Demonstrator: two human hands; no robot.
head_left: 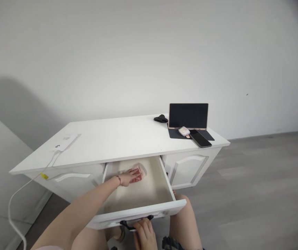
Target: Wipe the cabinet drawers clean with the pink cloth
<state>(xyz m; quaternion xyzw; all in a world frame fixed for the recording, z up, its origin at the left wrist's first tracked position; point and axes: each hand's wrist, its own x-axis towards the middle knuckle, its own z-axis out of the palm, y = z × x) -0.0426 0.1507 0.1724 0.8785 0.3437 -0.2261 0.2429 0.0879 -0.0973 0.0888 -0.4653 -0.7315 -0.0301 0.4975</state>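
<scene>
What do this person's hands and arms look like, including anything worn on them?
Both hands are ungloved. The left hand has a thin red bracelet with small details at its wrist; that forearm is sleeveless. The right hand shows no ring; its wrist is out of frame.

The left arm [86, 206] stretches forward and inward, its hand, the left hand [128, 178], palm down with fingers extended and slightly parted. The right hand [146, 234] is lower, nearer the body, back upward, fingers curled.

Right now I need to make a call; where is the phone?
In the head view, the phone lies at the tabletop's right end, near its front edge, beside the pale case, in front of the tablet.
</scene>
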